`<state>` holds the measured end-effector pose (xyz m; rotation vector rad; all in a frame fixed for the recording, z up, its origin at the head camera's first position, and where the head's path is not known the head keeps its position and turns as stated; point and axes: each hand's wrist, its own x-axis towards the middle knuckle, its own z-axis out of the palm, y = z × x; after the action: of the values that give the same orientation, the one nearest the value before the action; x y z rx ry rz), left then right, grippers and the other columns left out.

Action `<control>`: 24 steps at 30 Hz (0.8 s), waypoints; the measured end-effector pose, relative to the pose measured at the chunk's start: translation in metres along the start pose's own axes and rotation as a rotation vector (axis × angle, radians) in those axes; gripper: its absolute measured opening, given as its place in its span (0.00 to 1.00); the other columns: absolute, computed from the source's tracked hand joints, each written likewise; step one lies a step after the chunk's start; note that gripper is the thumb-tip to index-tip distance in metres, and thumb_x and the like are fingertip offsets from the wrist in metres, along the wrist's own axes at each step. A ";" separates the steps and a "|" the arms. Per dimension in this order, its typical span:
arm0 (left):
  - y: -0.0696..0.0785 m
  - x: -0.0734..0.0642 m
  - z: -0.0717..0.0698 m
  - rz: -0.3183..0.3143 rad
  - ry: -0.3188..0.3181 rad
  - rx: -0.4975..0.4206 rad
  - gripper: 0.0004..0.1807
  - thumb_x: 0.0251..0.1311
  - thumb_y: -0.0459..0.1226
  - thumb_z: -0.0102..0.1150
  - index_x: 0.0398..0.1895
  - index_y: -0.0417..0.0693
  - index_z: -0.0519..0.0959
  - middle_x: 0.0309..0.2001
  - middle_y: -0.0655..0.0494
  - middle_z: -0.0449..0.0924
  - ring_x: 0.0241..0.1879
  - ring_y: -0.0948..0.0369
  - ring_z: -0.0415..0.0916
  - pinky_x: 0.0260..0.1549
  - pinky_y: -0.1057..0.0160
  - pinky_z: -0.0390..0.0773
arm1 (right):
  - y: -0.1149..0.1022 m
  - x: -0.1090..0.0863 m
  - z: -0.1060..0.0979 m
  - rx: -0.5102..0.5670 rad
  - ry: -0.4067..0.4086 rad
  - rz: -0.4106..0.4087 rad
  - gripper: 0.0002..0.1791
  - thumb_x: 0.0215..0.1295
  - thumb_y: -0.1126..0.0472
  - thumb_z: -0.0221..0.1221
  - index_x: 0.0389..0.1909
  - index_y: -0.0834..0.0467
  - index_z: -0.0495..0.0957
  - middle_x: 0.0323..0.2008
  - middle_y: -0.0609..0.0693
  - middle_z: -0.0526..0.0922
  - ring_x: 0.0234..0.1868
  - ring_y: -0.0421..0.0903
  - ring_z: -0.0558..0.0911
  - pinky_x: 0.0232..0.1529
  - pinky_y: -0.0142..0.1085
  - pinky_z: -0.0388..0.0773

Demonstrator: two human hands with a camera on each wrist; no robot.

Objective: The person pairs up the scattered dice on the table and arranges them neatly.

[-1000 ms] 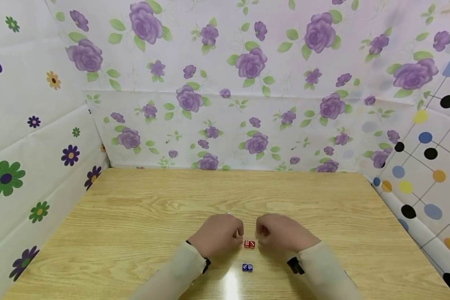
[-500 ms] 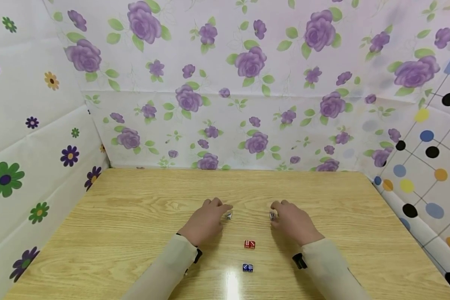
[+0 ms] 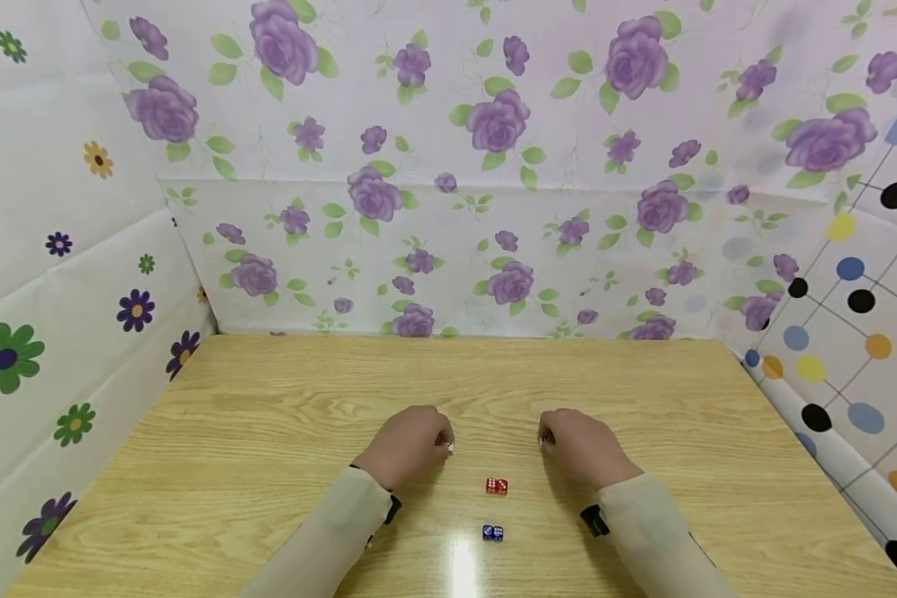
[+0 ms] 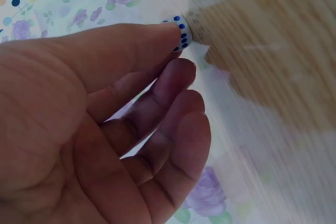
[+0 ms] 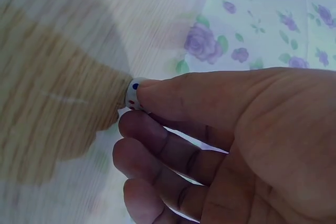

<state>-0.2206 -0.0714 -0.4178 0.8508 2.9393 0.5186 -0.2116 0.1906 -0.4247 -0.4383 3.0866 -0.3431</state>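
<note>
My left hand (image 3: 407,448) pinches a white die (image 4: 184,34) with blue dots between thumb and fingertips; its other fingers are loosely bent. On the right, my right hand (image 3: 585,448) pinches another white die (image 5: 133,94), which shows a blue dot and red marks. Thumb and fingers hide most of both dice. Between and slightly nearer than the hands, two red dice (image 3: 497,487) sit side by side on the table. Closer to the front are two blue dice (image 3: 492,533), also side by side. A gap of table separates the two hands.
The wood-grain table (image 3: 269,390) reaches back to a wall covering (image 3: 448,249) with purple roses. A flowered sheet (image 3: 60,332) hangs along the left, a dotted sheet (image 3: 837,332) along the right. Light glares off the table near the front.
From beside the red dice, both hands moved apart and forward to the white dice, fingers extended. Now they pinch them, and the white dice have shifted slightly nearer. Red and blue dice stayed put.
</note>
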 end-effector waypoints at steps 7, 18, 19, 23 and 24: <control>0.003 0.001 0.000 -0.007 0.010 0.001 0.08 0.58 0.33 0.58 0.26 0.53 0.85 0.30 0.64 0.80 0.31 0.66 0.76 0.33 0.64 0.76 | -0.002 -0.001 -0.001 0.009 -0.004 0.005 0.06 0.61 0.63 0.60 0.26 0.50 0.78 0.26 0.42 0.78 0.26 0.38 0.72 0.29 0.37 0.72; 0.012 0.001 0.004 0.013 0.036 0.038 0.19 0.51 0.29 0.55 0.08 0.56 0.67 0.13 0.65 0.58 0.17 0.67 0.50 0.19 0.68 0.55 | -0.008 -0.003 0.001 -0.006 -0.010 0.020 0.06 0.59 0.62 0.64 0.25 0.53 0.77 0.24 0.44 0.76 0.24 0.40 0.71 0.26 0.37 0.71; 0.012 0.001 0.004 0.014 0.039 0.041 0.19 0.51 0.29 0.56 0.08 0.56 0.67 0.13 0.65 0.58 0.17 0.67 0.50 0.19 0.68 0.55 | -0.008 -0.003 0.001 -0.004 -0.009 0.022 0.06 0.59 0.62 0.64 0.25 0.53 0.77 0.24 0.44 0.76 0.24 0.40 0.70 0.26 0.37 0.71; 0.011 0.002 0.005 0.019 0.040 0.041 0.17 0.51 0.30 0.56 0.10 0.55 0.71 0.14 0.65 0.62 0.18 0.67 0.53 0.21 0.67 0.58 | -0.007 -0.003 0.001 -0.001 -0.008 0.021 0.06 0.59 0.62 0.64 0.25 0.53 0.77 0.24 0.43 0.76 0.24 0.39 0.71 0.26 0.37 0.71; 0.011 0.002 0.005 0.019 0.037 0.039 0.16 0.52 0.30 0.56 0.10 0.55 0.72 0.15 0.65 0.63 0.18 0.67 0.53 0.21 0.67 0.59 | -0.007 -0.003 0.001 -0.001 -0.007 0.021 0.06 0.59 0.62 0.64 0.25 0.53 0.77 0.24 0.43 0.76 0.24 0.40 0.71 0.26 0.37 0.71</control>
<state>-0.2162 -0.0603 -0.4185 0.8832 2.9874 0.4845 -0.2070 0.1842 -0.4246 -0.4052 3.0821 -0.3382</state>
